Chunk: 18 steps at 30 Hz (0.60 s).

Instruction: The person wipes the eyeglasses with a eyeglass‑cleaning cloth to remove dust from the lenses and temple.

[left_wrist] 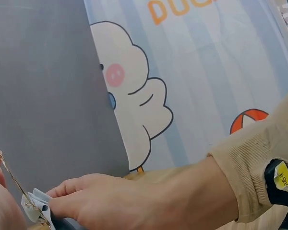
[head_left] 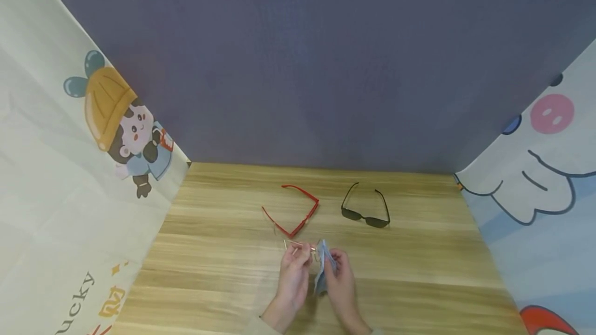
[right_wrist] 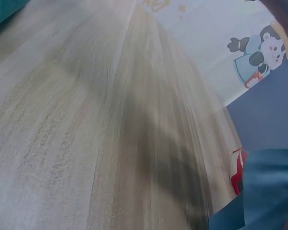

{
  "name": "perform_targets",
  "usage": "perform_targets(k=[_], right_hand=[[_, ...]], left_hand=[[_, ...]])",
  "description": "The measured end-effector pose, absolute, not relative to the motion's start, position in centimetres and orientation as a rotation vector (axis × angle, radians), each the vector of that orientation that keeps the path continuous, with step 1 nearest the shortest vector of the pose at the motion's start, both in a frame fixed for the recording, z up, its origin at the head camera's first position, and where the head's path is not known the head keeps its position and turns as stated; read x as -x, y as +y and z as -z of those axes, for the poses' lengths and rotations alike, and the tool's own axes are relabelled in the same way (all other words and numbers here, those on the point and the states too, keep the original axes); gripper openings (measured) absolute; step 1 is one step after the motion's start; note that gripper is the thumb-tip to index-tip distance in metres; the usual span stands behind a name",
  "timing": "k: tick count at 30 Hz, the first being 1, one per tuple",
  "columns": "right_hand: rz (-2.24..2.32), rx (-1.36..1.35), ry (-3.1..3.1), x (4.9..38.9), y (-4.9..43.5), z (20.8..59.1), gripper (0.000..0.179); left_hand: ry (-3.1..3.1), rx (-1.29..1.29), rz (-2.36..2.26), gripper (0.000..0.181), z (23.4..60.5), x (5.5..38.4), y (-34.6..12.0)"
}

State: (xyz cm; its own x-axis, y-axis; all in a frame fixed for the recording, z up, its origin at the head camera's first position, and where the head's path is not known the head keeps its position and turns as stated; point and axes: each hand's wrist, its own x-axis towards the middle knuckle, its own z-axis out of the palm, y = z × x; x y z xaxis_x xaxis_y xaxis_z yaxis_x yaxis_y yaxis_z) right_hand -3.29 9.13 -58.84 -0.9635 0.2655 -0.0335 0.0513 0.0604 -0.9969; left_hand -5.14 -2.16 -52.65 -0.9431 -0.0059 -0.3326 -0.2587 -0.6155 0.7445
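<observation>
Near the front of the wooden table, my left hand (head_left: pixel 294 274) pinches a pair of thin gold-framed eyeglasses (head_left: pixel 298 243) by the frame. Beside it, my right hand (head_left: pixel 341 276) grips a light blue cloth (head_left: pixel 320 282) between thumb and fingers. The cloth is folded against one lens of the eyeglasses, hiding most of that lens. In the left wrist view, a gold temple (left_wrist: pixel 10 173) runs from the left fingers toward the cloth (left_wrist: pixel 37 205) in the right hand. A blue cloth (right_wrist: pixel 269 187) fills the lower right of the right wrist view.
Red-framed glasses (head_left: pixel 304 218) lie with temples unfolded just beyond the hands. To their right sit black sunglasses (head_left: pixel 364 217), also unfolded. The wooden tabletop (head_left: pixel 209 252) meets a dark grey-blue panel (head_left: pixel 298 66) at the back, with printed sheets at both sides.
</observation>
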Motion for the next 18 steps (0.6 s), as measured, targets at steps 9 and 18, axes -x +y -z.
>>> perform_targets(k=[9, 18], right_hand=[[-2.005, 0.331, -2.153, 3.6, 9.4, 60.1, 0.016], [-1.984, 0.402, -2.221, 3.8, 9.9, 61.1, 0.018]], left_hand=[[1.303, 0.461, -2.631, 0.014, 52.7, 4.9, -2.2], [1.359, 0.433, -2.628, 0.013, 52.7, 5.1, -2.3]])
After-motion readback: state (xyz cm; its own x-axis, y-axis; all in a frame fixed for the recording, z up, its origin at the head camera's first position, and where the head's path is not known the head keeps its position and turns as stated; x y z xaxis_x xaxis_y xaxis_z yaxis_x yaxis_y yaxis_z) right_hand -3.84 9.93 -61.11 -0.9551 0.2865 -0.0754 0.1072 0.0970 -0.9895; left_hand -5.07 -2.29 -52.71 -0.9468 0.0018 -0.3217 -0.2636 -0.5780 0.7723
